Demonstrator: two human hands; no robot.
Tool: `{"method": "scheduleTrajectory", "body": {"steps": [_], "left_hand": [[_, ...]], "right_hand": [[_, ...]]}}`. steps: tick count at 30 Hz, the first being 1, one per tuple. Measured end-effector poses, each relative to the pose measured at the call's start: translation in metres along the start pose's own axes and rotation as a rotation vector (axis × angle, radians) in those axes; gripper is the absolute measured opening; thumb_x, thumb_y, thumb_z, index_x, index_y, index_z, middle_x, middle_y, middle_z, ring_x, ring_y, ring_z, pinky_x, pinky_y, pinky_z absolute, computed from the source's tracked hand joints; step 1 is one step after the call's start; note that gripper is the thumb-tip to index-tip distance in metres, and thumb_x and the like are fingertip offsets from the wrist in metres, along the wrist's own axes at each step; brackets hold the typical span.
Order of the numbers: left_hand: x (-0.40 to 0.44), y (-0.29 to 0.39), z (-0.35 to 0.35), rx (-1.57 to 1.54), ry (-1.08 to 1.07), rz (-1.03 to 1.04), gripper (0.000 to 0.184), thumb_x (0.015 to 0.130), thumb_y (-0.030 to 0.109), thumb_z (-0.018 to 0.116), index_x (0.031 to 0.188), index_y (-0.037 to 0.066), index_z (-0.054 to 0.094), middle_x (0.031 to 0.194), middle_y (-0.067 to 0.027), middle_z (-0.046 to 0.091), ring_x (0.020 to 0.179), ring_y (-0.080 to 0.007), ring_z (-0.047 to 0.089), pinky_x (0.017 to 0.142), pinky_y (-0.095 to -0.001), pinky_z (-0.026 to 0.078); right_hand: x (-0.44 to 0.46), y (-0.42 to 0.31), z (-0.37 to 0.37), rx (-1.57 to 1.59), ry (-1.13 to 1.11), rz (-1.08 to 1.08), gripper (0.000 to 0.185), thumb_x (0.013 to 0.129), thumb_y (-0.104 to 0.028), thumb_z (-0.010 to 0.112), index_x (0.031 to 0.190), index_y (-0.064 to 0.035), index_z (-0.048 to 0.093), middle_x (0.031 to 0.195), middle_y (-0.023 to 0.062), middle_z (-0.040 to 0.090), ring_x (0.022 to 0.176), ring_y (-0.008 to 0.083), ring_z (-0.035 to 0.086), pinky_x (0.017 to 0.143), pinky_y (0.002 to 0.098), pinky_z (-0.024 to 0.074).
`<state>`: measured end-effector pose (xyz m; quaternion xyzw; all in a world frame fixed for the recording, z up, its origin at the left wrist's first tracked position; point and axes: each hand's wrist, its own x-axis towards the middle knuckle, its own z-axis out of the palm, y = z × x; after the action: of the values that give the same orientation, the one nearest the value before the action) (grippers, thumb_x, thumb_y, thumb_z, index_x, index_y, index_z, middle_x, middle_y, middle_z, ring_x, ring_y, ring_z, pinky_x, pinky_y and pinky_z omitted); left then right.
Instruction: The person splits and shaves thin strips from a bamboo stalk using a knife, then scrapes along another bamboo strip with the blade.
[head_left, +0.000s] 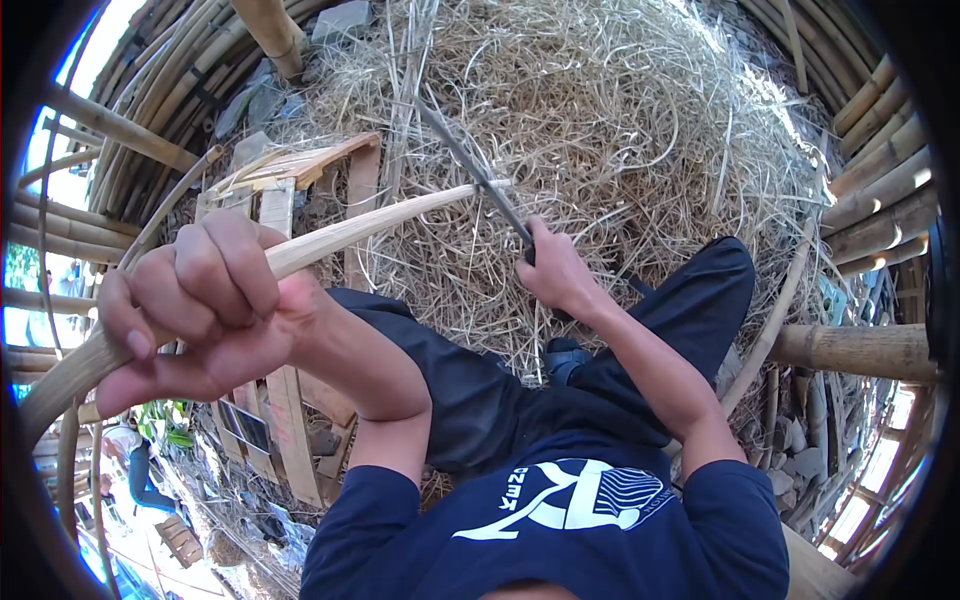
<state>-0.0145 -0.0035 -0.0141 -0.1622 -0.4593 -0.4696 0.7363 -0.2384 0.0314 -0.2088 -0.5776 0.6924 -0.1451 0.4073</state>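
Observation:
My left hand [205, 300] is closed around a long, pale bamboo strip [380, 222], raised close to the camera. The strip runs from the lower left, through the fist, to a thin tip near the middle. In my right hand [560, 268] is a long machete [465, 160] with a dark, narrow blade, its handle mostly hidden by the fingers. The blade points up and to the left, crossing the strip near its thin end. Whether the two touch I cannot tell for certain.
A thick heap of bamboo shavings [600, 120] covers the ground ahead. Wooden slats [290, 430] and a small wooden frame [310, 160] stand at the left. Bamboo poles [860, 350] surround the spot on both sides. Another person [135, 465] is at the far lower left.

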Motion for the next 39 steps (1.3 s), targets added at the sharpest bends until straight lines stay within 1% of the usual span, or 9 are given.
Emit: {"method": "scheduleTrajectory", "body": {"steps": [2,7,12,16,20,23,29,34,39], "left_hand": [[-0.001,0.000,0.003,-0.014,0.005,0.004,0.042,0.083,0.047,0.068,0.073,0.007,0.058,0.049,0.0060,0.034,0.035,-0.0017,0.022,0.029,-0.0169,0.021],[0.001,0.003,-0.003,0.067,-0.013,0.024,0.042,0.084,0.047,0.067,0.074,0.007,0.058,0.049,0.0060,0.034,0.035,-0.0018,0.022,0.029,-0.0167,0.021],[0.001,-0.002,0.000,0.042,-0.019,0.009,0.043,0.084,0.048,0.066,0.074,0.007,0.058,0.049,0.0059,0.035,0.035,-0.0015,0.023,0.028,-0.0161,0.022],[0.002,0.000,-0.003,0.021,-0.030,-0.003,0.042,0.083,0.049,0.067,0.075,0.008,0.059,0.048,0.0059,0.034,0.035,-0.0017,0.022,0.028,-0.0160,0.022],[0.003,0.002,-0.005,0.035,-0.035,0.012,0.043,0.083,0.049,0.066,0.075,0.007,0.059,0.048,0.0057,0.034,0.035,-0.0020,0.022,0.028,-0.0162,0.021],[0.003,0.005,-0.007,0.109,0.004,0.026,0.043,0.085,0.048,0.065,0.074,0.007,0.058,0.049,0.0059,0.033,0.035,-0.0020,0.022,0.028,-0.0166,0.021],[0.003,0.000,-0.006,0.062,0.007,0.027,0.043,0.085,0.049,0.064,0.074,0.007,0.057,0.049,0.0057,0.033,0.035,-0.0020,0.022,0.030,-0.0158,0.019],[0.004,0.002,-0.001,0.187,0.052,0.042,0.044,0.086,0.050,0.063,0.075,0.008,0.057,0.050,0.0061,0.030,0.037,-0.0030,0.021,0.032,-0.0170,0.018],[0.003,0.008,-0.011,0.305,0.097,0.084,0.045,0.087,0.052,0.061,0.077,0.008,0.056,0.052,0.0065,0.028,0.039,-0.0038,0.020,0.034,-0.0190,0.018]], "right_hand": [[-0.008,-0.004,0.003,0.048,0.133,-0.230,0.032,0.078,-0.012,0.059,0.103,0.0036,0.046,0.074,0.0293,0.060,0.077,0.0470,0.061,0.073,0.0519,0.0459],[0.028,0.048,0.030,-0.140,0.076,0.006,0.039,0.077,-0.007,0.053,0.112,0.0052,0.042,0.086,0.0347,0.059,0.088,0.0495,0.060,0.082,0.0537,0.0481],[0.020,0.059,0.009,-0.146,0.069,0.051,0.036,0.076,-0.008,0.053,0.109,0.0041,0.044,0.090,0.0340,0.060,0.088,0.0492,0.060,0.080,0.0524,0.0488],[0.008,0.035,0.012,0.029,0.155,-0.176,0.033,0.075,-0.013,0.060,0.101,0.0014,0.046,0.066,0.0266,0.058,0.071,0.0460,0.060,0.066,0.0505,0.0459],[0.019,0.050,0.036,0.048,0.111,-0.126,0.027,0.076,-0.013,0.057,0.096,0.0033,0.049,0.081,0.0307,0.062,0.079,0.0471,0.062,0.073,0.0514,0.0496],[0.043,0.097,0.059,-0.117,0.084,0.131,0.032,0.076,-0.012,0.054,0.100,0.0092,0.053,0.092,0.0327,0.062,0.091,0.0461,0.062,0.081,0.0479,0.0519],[0.011,0.036,0.017,-0.011,0.077,0.001,0.035,0.076,-0.014,0.057,0.105,0.0057,0.052,0.085,0.0314,0.063,0.084,0.0449,0.063,0.078,0.0493,0.0515],[0.013,0.037,0.047,0.099,0.176,-0.162,0.033,0.076,-0.016,0.057,0.101,0.0052,0.052,0.080,0.0303,0.062,0.078,0.0456,0.063,0.075,0.0511,0.0508],[0.039,0.071,0.064,-0.056,0.115,0.145,0.037,0.076,-0.015,0.057,0.106,0.0060,0.055,0.092,0.0320,0.062,0.091,0.0458,0.062,0.082,0.0487,0.0508]]}}
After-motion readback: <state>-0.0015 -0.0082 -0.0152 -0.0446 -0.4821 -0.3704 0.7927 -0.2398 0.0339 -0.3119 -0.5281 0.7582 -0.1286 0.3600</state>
